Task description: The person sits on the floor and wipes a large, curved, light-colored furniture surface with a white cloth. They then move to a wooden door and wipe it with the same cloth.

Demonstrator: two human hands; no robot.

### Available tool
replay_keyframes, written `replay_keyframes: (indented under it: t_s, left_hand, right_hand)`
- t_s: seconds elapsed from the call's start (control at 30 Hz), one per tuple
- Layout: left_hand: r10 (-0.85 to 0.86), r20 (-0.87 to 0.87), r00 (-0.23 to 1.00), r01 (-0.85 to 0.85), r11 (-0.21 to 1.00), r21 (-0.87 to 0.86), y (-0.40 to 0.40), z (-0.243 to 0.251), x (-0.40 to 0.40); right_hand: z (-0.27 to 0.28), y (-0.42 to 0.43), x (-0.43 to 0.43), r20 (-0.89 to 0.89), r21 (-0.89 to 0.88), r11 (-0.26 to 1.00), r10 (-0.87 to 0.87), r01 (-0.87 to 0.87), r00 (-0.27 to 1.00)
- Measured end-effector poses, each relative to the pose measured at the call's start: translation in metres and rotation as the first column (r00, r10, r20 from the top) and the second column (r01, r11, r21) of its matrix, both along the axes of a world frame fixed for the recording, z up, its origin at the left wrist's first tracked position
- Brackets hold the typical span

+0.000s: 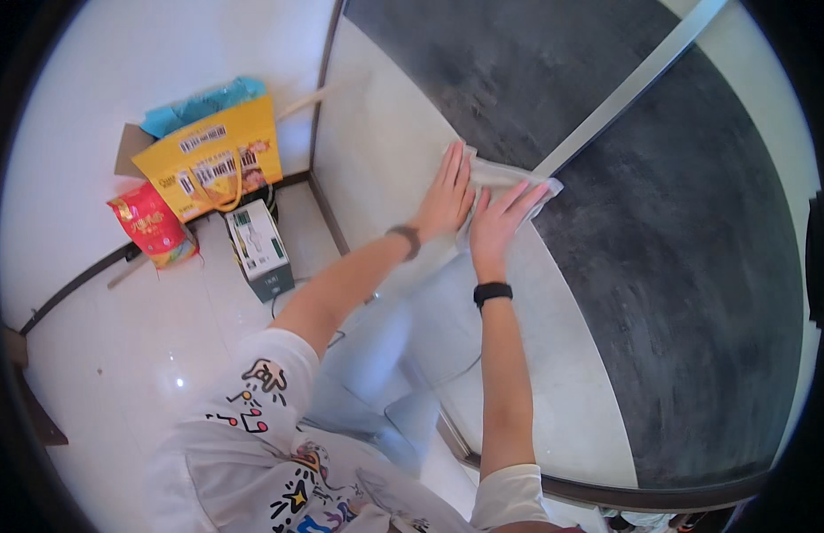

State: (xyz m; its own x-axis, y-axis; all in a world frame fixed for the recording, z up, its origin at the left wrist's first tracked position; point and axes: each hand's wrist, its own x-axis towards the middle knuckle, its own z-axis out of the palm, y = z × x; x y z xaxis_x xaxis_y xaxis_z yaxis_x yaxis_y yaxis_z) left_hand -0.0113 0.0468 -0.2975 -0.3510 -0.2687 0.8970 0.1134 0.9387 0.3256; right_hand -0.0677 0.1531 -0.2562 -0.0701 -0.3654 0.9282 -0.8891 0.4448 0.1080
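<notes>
A pale, thin folded cloth point(495, 174) is pressed against an upright panel, across the edge between its dark grey part point(625, 220) and its whitish lower part point(558, 373). My left hand point(445, 196), a brown band at the wrist, holds the cloth's left side with fingers stretched out. On its right side my right hand point(497, 226) presses down, fingers extended; a black wristband point(492, 293) sits below it. A straight light metallic strip point(625, 93) runs from the upper right down to the cloth, where its lower end is covered.
At left, a yellow carrier bag point(215, 160) with blue wrapping point(209, 103) leans by the white wall. Beside it are a red packet point(152, 226) and a white-and-green box point(259, 246) on the glossy floor point(165, 326). A dark skirting point(329, 213) edges the panel's foot.
</notes>
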Motion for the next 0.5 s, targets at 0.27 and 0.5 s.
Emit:
replay_keyframes:
  t_s: [0.27, 0.5]
  left_hand:
    - [-0.063, 0.194, 0.979, 0.049, 0.996, 0.075, -0.013, 0.007, 0.022]
    - [-0.051, 0.146, 0.988, 0.066, 0.993, -0.100, -0.021, 0.081, 0.009]
  right_hand:
    - [-0.003, -0.002, 0.044, 0.215, 0.036, 0.999, 0.003, -0.011, 0.977]
    - [0.056, 0.018, 0.042, 0.124, 0.079, 0.997, -0.035, 0.025, 0.992]
